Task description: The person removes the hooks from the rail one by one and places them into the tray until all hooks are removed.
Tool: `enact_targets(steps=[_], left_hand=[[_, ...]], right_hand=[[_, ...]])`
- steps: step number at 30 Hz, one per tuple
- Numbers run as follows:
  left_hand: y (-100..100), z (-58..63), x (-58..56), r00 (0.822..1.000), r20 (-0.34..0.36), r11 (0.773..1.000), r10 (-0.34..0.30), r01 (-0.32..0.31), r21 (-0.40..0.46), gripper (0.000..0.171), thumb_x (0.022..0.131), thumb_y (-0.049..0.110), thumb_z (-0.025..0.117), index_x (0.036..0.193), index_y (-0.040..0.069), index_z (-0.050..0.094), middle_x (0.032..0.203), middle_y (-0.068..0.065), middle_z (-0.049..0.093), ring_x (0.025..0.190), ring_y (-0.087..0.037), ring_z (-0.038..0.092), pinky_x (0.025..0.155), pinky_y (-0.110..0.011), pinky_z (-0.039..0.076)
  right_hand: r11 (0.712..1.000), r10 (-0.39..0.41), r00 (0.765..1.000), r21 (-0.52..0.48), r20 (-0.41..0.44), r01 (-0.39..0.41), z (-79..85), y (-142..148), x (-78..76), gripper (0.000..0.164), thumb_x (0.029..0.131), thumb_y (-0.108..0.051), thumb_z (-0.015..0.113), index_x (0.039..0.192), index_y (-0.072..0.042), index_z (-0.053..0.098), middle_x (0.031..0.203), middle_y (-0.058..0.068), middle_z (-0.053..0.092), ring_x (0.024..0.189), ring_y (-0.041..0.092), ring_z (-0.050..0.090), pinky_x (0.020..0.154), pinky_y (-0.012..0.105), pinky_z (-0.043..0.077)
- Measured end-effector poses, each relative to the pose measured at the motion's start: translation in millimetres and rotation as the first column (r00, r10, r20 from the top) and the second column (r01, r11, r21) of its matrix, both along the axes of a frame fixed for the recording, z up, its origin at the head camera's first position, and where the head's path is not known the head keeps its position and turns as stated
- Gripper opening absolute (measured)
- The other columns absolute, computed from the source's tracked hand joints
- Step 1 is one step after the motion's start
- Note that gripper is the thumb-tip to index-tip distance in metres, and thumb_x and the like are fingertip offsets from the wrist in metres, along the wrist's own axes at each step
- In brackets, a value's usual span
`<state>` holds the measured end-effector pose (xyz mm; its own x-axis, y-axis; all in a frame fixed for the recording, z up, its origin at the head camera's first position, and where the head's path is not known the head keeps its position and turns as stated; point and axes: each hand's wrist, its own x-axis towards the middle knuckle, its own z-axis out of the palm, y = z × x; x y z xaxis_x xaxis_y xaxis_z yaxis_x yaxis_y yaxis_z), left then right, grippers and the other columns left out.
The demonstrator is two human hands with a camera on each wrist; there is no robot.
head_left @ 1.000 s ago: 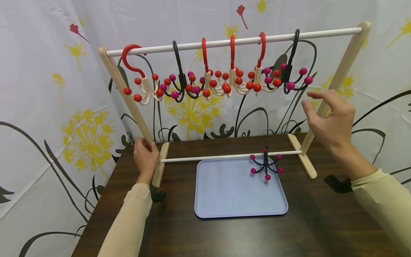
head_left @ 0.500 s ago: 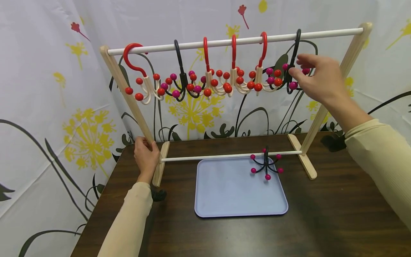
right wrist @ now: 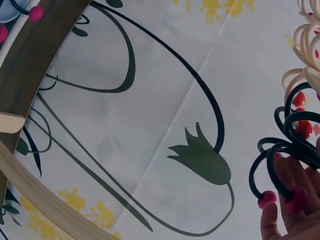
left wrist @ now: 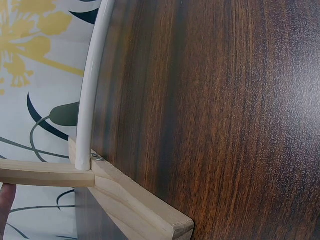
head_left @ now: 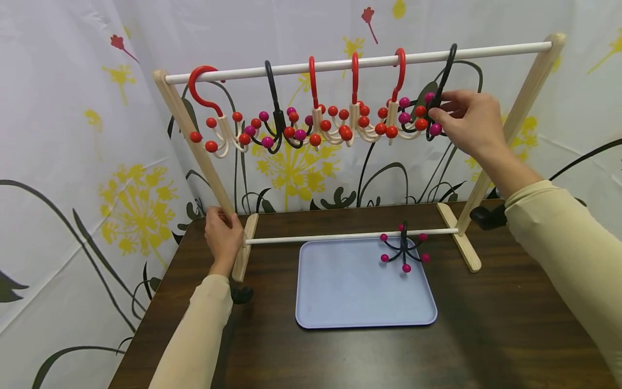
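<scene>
A black multi-arm hook hanger with magenta balls (head_left: 437, 105) hangs by its hook near the right end of the rack's white top bar (head_left: 495, 51). My right hand (head_left: 473, 121) pinches this hanger just below the hook; in the right wrist view its curved arms (right wrist: 280, 150) lie against my fingers. Low on the wooden rack's left post (head_left: 206, 162), my left hand (head_left: 223, 237) holds the post near its foot. Only one finger (left wrist: 6, 202) touching that post shows in the left wrist view.
More hangers share the bar: a black one (head_left: 278, 116) and several red-hooked cream ones, such as the leftmost (head_left: 221, 127). A lavender tray (head_left: 350, 292) on the dark table (head_left: 340, 356) carries another black hanger (head_left: 404, 248). A floral curtain (head_left: 136, 108) stands behind.
My right hand has moved left from beside the right post and taken hold of the rightmost black hanger, which has tilted slightly left. My left hand stays on the post.
</scene>
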<state>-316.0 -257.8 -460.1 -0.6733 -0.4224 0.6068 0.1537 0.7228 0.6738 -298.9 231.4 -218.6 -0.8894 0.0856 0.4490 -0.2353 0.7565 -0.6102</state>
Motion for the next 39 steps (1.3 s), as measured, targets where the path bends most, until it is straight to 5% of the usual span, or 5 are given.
enact_targets(steps=[14, 22, 39], left_hand=[[0, -0.2, 0.3, 1.000, 0.010, 1.000, 0.000, 0.000, 0.002, 0.022, 0.088, 0.011, 0.065, 0.101, 0.000, 0.052, 0.093, -0.018, 0.053, 0.083, -0.038, 0.055, 0.073, -0.054, 0.042], [-1, -2.4, 0.5, 1.000, -0.002, 1.000, -0.005, 0.005, 0.002, 0.022, 0.087, 0.010, 0.066, 0.101, 0.000, 0.053, 0.094, -0.018, 0.054, 0.082, -0.038, 0.056, 0.073, -0.054, 0.042], [0, -1.7, 0.0, 1.000, -0.011, 1.000, -0.002, 0.002, -0.006, 0.021, 0.088, 0.010, 0.066, 0.100, 0.000, 0.052, 0.091, -0.018, 0.053, 0.082, -0.038, 0.055, 0.072, -0.055, 0.041]], right_hand=[[0.998, -0.042, 0.998, -0.048, -0.038, 0.040, -4.7, -1, -1.2, 0.048, 0.095, -0.037, 0.061, 0.133, -0.009, 0.061, 0.120, 0.014, 0.068, 0.098, 0.020, 0.065, 0.071, 0.014, 0.046], [0.994, -0.060, 0.994, -0.091, -0.095, 0.052, -3.1, 6, -1.3, 0.045, 0.092, -0.036, 0.065, 0.129, -0.009, 0.065, 0.118, 0.014, 0.069, 0.077, -0.006, 0.056, 0.069, 0.012, 0.043], [0.958, -0.082, 0.982, -0.287, -0.173, 0.030, 4.9, 27, 11.3, 0.037, 0.089, -0.027, 0.072, 0.121, -0.010, 0.070, 0.101, -0.010, 0.071, 0.080, -0.003, 0.061, 0.073, 0.011, 0.045]])
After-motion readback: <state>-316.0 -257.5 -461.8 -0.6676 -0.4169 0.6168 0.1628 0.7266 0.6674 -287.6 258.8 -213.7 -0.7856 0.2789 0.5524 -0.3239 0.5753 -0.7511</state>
